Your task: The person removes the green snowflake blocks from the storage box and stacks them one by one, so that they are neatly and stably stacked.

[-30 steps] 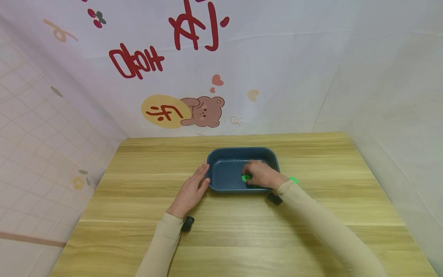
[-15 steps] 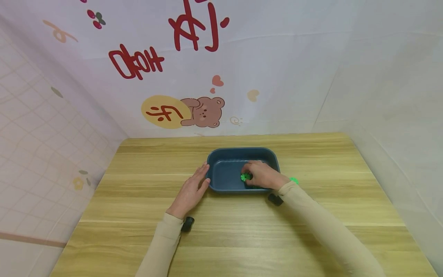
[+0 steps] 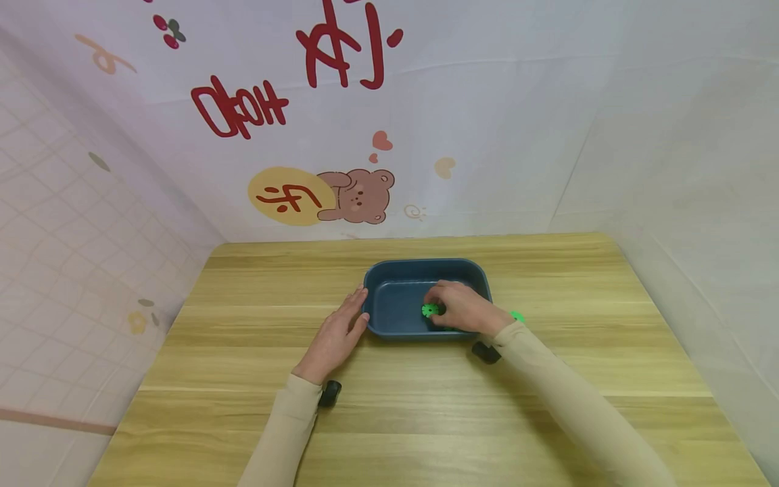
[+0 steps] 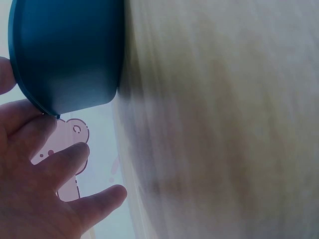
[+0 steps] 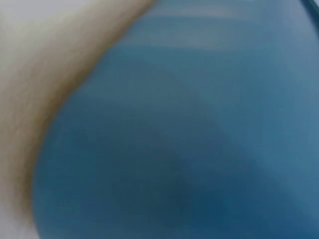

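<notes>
A dark blue rectangular tub (image 3: 395, 308) with rounded corners sits on the wooden table. My left hand (image 3: 335, 338) rests against its left end, fingers fairly straight; in the left wrist view the fingers (image 4: 70, 159) are spread, some touching the rim of the tub (image 4: 70, 55). Inside the tub, my right hand (image 3: 459, 308) pinches a green notched disc (image 3: 429, 310) between thumb and fingers. More green shows low in the tub beneath this hand, mostly hidden. The right wrist view is filled by the blue tub wall (image 5: 189, 124), with no disc visible.
Another green notched disc (image 3: 517, 316) lies on the table (image 3: 389, 419) just right of the tub, partly covered by the right sleeve. A white printed cloth (image 3: 499, 122) hangs behind the table, and pale cloth walls stand at both sides.
The green disc in my right hand has shifted slightly left and turned its face more toward the head camera. My left hand and the tub have stayed in place.
</notes>
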The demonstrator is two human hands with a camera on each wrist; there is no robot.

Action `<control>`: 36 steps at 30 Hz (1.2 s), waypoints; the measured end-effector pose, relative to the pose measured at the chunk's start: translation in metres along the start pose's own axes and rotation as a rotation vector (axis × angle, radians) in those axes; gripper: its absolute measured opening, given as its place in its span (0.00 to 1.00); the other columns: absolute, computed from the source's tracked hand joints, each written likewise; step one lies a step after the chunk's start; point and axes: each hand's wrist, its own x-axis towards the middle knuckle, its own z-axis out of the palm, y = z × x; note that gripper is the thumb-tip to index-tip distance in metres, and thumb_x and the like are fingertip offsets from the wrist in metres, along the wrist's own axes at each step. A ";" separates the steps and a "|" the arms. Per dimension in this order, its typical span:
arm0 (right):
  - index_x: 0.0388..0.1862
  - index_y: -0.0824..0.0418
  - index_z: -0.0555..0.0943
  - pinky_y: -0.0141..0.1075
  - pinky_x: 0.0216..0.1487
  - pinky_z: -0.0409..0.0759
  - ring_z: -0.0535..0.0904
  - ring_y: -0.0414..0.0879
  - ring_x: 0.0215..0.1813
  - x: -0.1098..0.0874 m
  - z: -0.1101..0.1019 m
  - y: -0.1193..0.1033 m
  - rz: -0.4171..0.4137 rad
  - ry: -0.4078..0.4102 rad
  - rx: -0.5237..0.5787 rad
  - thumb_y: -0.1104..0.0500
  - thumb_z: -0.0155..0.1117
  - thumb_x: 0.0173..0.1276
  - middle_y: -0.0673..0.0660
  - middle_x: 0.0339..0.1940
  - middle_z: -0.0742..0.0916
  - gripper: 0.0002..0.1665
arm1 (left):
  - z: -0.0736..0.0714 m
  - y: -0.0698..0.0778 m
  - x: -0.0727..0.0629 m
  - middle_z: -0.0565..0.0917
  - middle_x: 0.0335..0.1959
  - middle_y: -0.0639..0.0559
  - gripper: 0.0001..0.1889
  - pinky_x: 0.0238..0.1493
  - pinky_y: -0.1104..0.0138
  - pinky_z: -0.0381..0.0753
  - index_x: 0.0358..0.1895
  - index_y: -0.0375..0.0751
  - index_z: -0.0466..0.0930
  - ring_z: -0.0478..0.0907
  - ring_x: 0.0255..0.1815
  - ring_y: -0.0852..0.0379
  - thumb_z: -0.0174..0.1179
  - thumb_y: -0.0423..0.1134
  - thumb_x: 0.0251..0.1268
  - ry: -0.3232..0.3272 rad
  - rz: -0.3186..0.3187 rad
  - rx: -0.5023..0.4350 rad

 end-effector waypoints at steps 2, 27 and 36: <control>0.54 0.60 0.86 0.45 0.53 0.80 0.80 0.44 0.45 -0.001 -0.001 -0.001 0.004 0.003 -0.002 0.57 0.73 0.68 0.53 0.50 0.85 0.17 | 0.000 0.000 0.000 0.57 0.83 0.50 0.30 0.77 0.42 0.59 0.83 0.43 0.57 0.56 0.82 0.41 0.50 0.46 0.85 -0.001 0.000 0.002; 0.50 0.56 0.88 0.37 0.45 0.79 0.76 0.42 0.43 -0.025 -0.016 -0.011 -0.006 0.138 0.061 0.58 0.73 0.67 0.48 0.47 0.83 0.13 | 0.000 -0.001 0.002 0.58 0.82 0.50 0.29 0.78 0.45 0.59 0.82 0.42 0.58 0.57 0.82 0.40 0.51 0.43 0.85 0.003 0.001 -0.001; 0.51 0.57 0.88 0.41 0.48 0.82 0.79 0.43 0.46 -0.035 -0.024 -0.011 0.013 0.185 0.085 0.59 0.74 0.66 0.49 0.48 0.83 0.15 | 0.000 -0.001 0.001 0.58 0.83 0.50 0.30 0.78 0.45 0.59 0.82 0.42 0.58 0.57 0.82 0.40 0.50 0.46 0.85 -0.001 0.003 -0.002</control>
